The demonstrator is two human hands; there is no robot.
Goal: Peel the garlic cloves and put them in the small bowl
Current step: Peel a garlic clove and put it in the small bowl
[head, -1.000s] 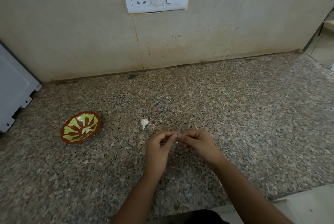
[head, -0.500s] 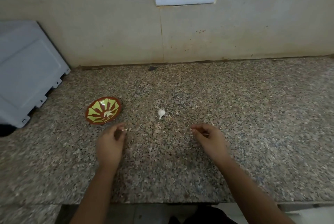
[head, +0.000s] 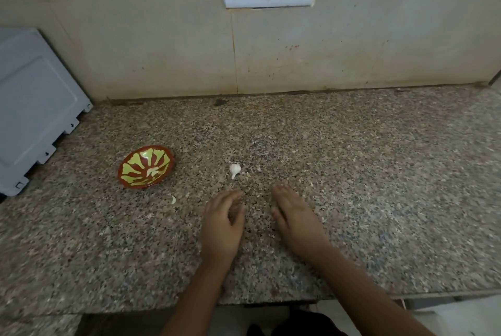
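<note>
The left hand (head: 223,224) and right hand (head: 295,221), loose-fingered and empty, hover over the granite counter (head: 352,173) near 1 garlic clove (head: 234,169), right of the small bowl (head: 132,170).

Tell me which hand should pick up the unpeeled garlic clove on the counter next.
Left, probably. The garlic clove lies just beyond the left hand, almost straight ahead of it; the right hand sits further off to the side. Both appear to hold nothing.

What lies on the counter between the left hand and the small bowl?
In the head view, one small white garlic piece lies there, touching neither; peel or clove is unclear.
</note>
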